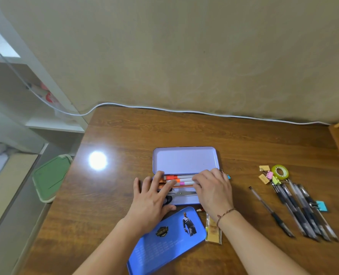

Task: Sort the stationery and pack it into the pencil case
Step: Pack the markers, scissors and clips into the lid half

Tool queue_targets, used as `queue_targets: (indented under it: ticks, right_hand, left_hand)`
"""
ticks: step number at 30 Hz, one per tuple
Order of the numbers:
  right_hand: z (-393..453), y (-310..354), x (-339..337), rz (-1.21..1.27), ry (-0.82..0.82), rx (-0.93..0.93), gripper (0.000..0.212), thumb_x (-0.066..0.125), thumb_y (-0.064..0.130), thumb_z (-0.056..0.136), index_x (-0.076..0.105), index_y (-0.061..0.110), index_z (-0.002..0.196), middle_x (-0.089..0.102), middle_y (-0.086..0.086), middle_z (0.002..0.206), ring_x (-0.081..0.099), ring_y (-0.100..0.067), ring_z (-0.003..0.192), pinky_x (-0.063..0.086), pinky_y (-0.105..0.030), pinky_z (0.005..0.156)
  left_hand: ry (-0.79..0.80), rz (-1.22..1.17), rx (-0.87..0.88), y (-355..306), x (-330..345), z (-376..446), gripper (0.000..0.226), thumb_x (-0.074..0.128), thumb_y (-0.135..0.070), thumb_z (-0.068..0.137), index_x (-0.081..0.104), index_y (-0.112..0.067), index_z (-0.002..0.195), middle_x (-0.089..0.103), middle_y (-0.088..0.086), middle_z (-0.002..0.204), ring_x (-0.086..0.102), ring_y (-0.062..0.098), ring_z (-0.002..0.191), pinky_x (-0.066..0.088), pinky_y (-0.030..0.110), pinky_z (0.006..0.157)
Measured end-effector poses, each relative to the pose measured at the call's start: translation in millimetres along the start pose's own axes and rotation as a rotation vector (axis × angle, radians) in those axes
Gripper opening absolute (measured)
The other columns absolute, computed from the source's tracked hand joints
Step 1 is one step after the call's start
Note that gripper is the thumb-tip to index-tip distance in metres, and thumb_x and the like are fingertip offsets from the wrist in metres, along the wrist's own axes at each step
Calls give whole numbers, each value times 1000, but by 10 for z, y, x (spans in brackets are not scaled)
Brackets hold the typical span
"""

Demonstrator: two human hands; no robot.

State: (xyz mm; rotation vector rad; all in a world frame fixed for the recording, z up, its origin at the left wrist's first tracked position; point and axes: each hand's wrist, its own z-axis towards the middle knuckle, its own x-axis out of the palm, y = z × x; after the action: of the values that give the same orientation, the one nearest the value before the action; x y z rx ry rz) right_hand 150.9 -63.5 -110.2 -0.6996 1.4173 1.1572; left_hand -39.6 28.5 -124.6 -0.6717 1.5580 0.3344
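We take the pencil case [186,175] as our landmark: a pale blue metal tin lying open near the middle of the wooden table [125,135], its lid raised on the far side. Inside its tray we see highlighters [181,180] lying lengthwise in a row toward the far side, with orange and pink bands, and scissors [181,193] along the near side, blades pointing right.

Our left hand [150,201] rests on the left end of the case, fingers spread and flat, fingertips on the highlighters and the thumb against the near rim; it presses rather than grips. Our right hand [212,187] covers the right end of the case, fingers curled down over the ends of the highlighters; we cannot tell whether it grasps one or only pushes them. A thin bracelet [225,213] circles that wrist.

Just in front of the case lies a separate blue tin piece [164,241] printed with a figure, tilted, partly under our left forearm. A small clear packet [213,229] with yellow contents lies under the right wrist, near the case's front right corner.

Well to the right of the case lie several pens [301,211] side by side, one pen [269,210] apart from them nearer the case, a roll of tape [280,171], and binder clips [269,176].
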Motion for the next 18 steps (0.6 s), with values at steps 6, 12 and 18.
queue_targets:
  ticks: [6,12,18]
  right_hand:
    - [-150,-329,-162,251,-125,207,26,57,9,88,67,20,109,64,7,110,53,-13,105,48,-30,88]
    - [-308,-854,-226,145,102,89,33,66,7,83,67,22,112,60,11,117,47,-11,113,47,-39,96]
    - [-430,-920,-235,236,76,131,25,59,1,87,69,12,108,55,10,104,51,-5,97,46,-18,84]
  left_hand:
    - [22,66,1,93,-16,-30,66,33,-69,81,38,-36,139,43,7,143,48,33,115,34,72,98]
    - [28,44,-20,82,-83,-4,79,40,-77,77,33,-36,144,35,5,149,34,36,132,16,72,107]
    - [14,-2,122,-245,-55,199,67,28,-77,88,35,-41,144,28,5,158,35,39,137,21,70,106]
